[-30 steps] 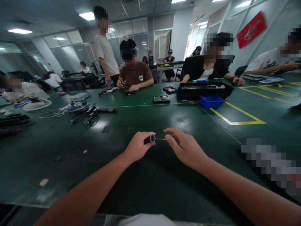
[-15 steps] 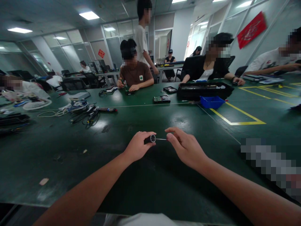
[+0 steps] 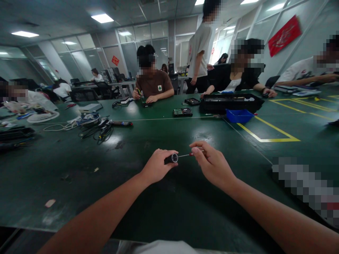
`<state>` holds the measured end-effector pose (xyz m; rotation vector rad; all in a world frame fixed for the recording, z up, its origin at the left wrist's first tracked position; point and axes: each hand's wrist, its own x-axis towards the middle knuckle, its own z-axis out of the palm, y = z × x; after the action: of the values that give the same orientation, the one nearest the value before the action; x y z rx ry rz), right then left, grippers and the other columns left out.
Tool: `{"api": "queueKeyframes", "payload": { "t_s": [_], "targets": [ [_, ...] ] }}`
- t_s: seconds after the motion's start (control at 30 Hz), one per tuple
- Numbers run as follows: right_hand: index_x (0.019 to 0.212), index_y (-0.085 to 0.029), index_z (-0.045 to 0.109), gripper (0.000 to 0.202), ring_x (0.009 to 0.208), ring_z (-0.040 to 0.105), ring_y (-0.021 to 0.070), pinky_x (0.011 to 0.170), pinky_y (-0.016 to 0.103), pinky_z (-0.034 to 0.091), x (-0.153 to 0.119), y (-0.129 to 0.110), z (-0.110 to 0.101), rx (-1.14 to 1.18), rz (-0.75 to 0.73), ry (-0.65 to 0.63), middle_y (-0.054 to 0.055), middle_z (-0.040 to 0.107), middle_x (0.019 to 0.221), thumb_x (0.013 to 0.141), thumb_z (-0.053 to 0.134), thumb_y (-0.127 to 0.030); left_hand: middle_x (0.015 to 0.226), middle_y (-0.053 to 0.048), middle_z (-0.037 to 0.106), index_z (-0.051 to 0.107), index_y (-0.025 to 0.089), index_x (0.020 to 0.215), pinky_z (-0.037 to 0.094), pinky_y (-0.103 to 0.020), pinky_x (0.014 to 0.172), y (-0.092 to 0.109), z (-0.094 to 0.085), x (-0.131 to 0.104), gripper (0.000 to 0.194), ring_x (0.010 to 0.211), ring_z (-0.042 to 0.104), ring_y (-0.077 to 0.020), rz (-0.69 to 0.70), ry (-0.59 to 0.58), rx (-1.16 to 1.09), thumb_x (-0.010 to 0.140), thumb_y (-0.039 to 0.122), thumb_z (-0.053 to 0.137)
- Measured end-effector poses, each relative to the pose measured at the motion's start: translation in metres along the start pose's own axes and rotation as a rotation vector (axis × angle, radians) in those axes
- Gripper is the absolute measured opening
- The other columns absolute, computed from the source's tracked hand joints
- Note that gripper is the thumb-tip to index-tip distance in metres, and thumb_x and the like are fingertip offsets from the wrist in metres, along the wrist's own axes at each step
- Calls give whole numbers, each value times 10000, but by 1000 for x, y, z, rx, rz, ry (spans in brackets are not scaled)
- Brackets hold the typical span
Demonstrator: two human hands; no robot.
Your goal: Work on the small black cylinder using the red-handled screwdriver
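My left hand (image 3: pixel 158 165) is closed around a black cylinder (image 3: pixel 170 159), whose round, silver-rimmed end faces me. What the cylinder is, I cannot make out. Between the thumb and fingers of my right hand (image 3: pixel 212 160) is a thin screwdriver (image 3: pixel 184 155) with a bare metal shaft and a red part near the fingertips. The shaft points left and its tip meets the silver rim of the cylinder. Most of the screwdriver's handle is hidden by my right hand. Both hands are held above the green table (image 3: pixel 148 211).
Cables (image 3: pixel 99 130) and a rod-shaped tool (image 3: pixel 122 123) lie at left. Beyond my hands are a circuit board (image 3: pixel 182 112), a long black housing (image 3: pixel 230 102) and a blue bin (image 3: pixel 239 116). A blurred-out object (image 3: pixel 304 187) lies at right. Co-workers sit across the table.
My right hand has shifted slightly right and up, and more of the screwdriver's red part shows. The cylinder has moved a little to the right. A person walking behind has moved right.
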<state>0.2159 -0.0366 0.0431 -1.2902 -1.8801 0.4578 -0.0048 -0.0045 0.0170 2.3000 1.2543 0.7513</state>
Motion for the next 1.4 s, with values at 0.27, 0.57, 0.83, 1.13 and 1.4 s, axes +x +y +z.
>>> {"api": "queueKeyframes", "payload": {
  "t_s": [0.27,0.57,0.83,1.13,1.4],
  "targets": [
    [1084,-215,585,213,783,628,190,714,335,493,1,4,6,291,68,63,37,660,873,942,554,-370,1145,-2,698,633,289,1236,446,-409,931,-2,1,-2,385,1012,604,-225,-17,36,6,861,289,722],
    [862,-213,630,268,726,597,159,697,324,531,20,30,15,872,425,216,11,623,806,844,677,-477,1151,-27,688,613,281,1265,345,-526,1109,-1,-7,2,387,1108,587,-239,0,49,82,886,253,690],
    [982,-201,616,240,794,635,180,763,362,520,8,17,11,468,193,100,38,658,862,958,532,-425,1159,-12,685,609,299,1274,321,-519,1126,0,-5,0,389,1118,583,-223,20,37,88,893,267,684],
    [995,-195,595,219,799,654,193,757,375,527,5,6,6,356,108,111,52,671,862,980,496,-390,1183,-23,680,607,289,1281,330,-501,1117,0,-3,-1,398,1120,577,-227,19,59,66,891,284,687],
    [993,-194,605,213,796,664,192,754,373,530,3,4,5,367,89,133,47,685,856,967,518,-388,1126,-17,684,609,301,1285,344,-500,1102,1,-2,-2,413,1073,580,-235,-2,59,47,882,318,697]
  ]
}}
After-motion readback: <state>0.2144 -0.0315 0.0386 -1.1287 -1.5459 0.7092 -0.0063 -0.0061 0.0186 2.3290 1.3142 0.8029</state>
